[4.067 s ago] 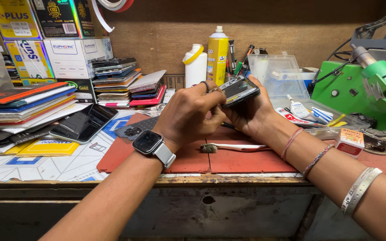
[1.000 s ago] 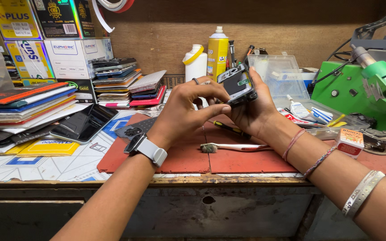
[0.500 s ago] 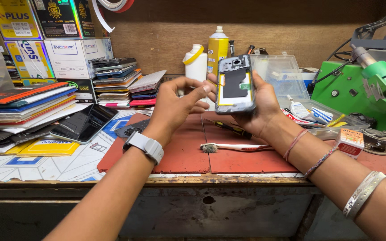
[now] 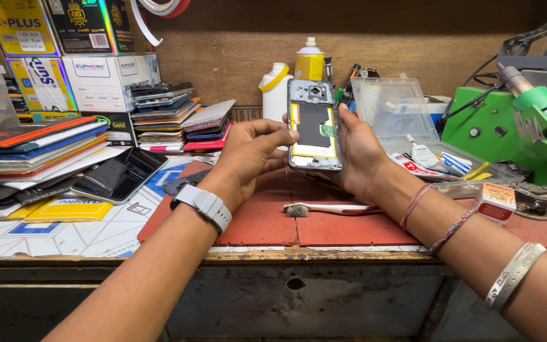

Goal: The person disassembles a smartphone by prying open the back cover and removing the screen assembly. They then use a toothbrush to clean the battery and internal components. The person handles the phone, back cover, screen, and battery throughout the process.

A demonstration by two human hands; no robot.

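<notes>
**Opened phone held upright over the red mat**

Centre of frame: right hand [image 4: 362, 152] grips an opened smartphone [image 4: 314, 125] by its right edge, back cover off, dark battery and yellow-edged interior facing the camera. Phone stands upright, lifted clear of the table [image 4: 324, 256]. Fingers wrap behind it; thumb side pressed along the edge.

Left hand [image 4: 251, 155], with a grey smartwatch [image 4: 202, 205] on the wrist, is loosely curled, fingertips touching the phone's left edge about mid-height. Cannot tell whether it pinches anything small.

Below the phone, on the red mat [image 4: 267, 221]: a worn toothbrush [image 4: 330, 208], bristles to the left. Left of frame: stacked phone screens and flat packages [image 4: 36, 152], one dark glass panel [image 4: 120, 175] lying loose. Behind the phone: a white bottle [image 4: 274, 88] and a yellow can [image 4: 309, 63]. Right of centre: a clear plastic parts box [image 4: 395, 107].

Risks, as judged:
- Grip is along one edge only; a slip would drop the bare phone onto the mat or toothbrush.
- Exposed battery and flex parts sit near fingertips; hard pressure could bend or puncture them.
- Crowded table; a swinging elbow could knock the bottle or the loose glass panel.
</notes>
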